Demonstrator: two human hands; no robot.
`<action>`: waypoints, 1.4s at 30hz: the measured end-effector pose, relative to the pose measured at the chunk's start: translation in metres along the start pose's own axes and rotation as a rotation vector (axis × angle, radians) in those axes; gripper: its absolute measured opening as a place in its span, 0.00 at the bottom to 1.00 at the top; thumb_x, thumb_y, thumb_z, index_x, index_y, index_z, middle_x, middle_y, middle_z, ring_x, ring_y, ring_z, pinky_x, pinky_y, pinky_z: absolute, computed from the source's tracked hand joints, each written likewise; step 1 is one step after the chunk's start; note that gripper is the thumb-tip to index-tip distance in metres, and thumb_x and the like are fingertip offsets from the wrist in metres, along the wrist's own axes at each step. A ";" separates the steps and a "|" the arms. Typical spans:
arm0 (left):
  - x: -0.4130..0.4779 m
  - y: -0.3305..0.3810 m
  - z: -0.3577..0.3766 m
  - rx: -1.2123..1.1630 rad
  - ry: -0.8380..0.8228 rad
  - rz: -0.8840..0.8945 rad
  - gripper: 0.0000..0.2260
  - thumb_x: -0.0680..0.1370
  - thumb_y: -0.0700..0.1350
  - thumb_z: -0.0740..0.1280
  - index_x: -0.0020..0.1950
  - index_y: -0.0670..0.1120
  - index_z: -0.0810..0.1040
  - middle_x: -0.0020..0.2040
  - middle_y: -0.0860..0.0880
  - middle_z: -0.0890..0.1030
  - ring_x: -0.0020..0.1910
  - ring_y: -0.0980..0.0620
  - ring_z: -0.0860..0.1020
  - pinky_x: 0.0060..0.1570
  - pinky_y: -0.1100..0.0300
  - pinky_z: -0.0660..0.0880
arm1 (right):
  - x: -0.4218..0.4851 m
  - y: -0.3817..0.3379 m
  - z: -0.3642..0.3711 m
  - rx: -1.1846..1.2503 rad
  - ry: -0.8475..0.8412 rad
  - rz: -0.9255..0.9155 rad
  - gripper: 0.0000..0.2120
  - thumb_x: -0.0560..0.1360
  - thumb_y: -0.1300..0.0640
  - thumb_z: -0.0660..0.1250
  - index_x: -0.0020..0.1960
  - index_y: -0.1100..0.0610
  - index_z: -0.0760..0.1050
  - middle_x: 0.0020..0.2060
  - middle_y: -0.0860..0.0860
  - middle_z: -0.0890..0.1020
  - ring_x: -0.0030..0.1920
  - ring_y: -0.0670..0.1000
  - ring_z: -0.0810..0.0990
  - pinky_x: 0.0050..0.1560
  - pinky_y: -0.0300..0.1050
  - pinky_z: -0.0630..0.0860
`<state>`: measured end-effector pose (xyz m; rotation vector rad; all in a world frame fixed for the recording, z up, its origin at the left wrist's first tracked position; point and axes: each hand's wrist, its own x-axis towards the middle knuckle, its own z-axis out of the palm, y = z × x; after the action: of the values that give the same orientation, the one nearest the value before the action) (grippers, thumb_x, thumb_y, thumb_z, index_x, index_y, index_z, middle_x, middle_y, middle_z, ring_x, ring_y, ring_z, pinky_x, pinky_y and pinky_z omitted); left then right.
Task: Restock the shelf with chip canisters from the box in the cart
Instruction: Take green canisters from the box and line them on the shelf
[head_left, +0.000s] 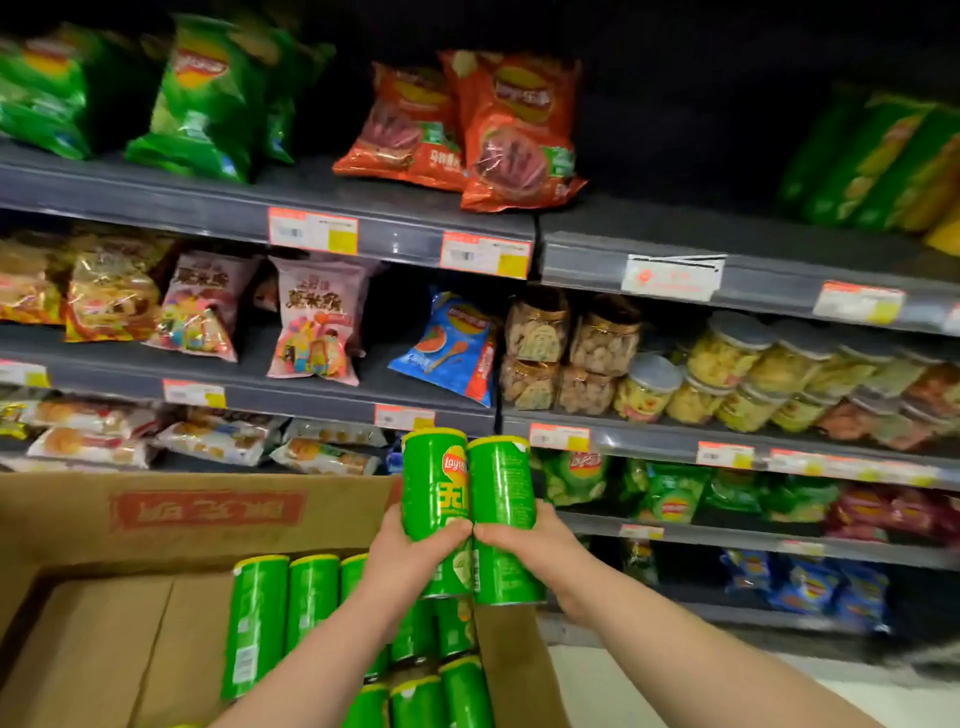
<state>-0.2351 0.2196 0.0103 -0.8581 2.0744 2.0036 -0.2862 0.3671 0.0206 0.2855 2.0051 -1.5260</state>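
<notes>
— Holding anything, those hands?
— Both are. The left hand (410, 551) has its fingers curled round the left can (435, 483), gripping it low on the body. The right hand (524, 540) wraps round the right can (501, 483) the same way.
— Where do the two sit?
— Upright, side by side and touching, raised above the box (208, 519), in front of a shelf (675, 444) edge. The thumbs all but meet at the front.
— And the others?
— Spare cans (291, 613) lie on their sides in the box, under the left forearm.
</notes>
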 end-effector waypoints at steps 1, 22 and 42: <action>-0.002 0.006 0.015 0.013 -0.021 0.021 0.28 0.66 0.50 0.78 0.60 0.49 0.69 0.50 0.50 0.80 0.48 0.51 0.80 0.47 0.56 0.75 | -0.004 0.001 -0.016 0.026 0.014 -0.016 0.39 0.54 0.48 0.80 0.61 0.54 0.69 0.52 0.53 0.82 0.49 0.51 0.83 0.53 0.52 0.80; -0.112 0.085 0.327 0.083 -0.298 0.243 0.26 0.67 0.52 0.77 0.60 0.47 0.75 0.52 0.47 0.83 0.48 0.49 0.82 0.49 0.56 0.77 | -0.120 0.042 -0.350 0.178 0.236 -0.213 0.35 0.60 0.50 0.79 0.63 0.54 0.71 0.51 0.51 0.83 0.49 0.50 0.84 0.50 0.47 0.81; -0.097 0.174 0.434 0.018 -0.445 0.403 0.16 0.68 0.53 0.76 0.51 0.55 0.73 0.52 0.51 0.82 0.52 0.50 0.81 0.59 0.48 0.75 | -0.111 -0.004 -0.480 0.231 0.266 -0.421 0.38 0.58 0.45 0.79 0.64 0.52 0.72 0.53 0.50 0.84 0.52 0.51 0.84 0.57 0.54 0.79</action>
<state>-0.3629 0.6541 0.1614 0.0326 2.1027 2.1003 -0.3568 0.8322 0.1653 0.1701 2.1921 -2.0830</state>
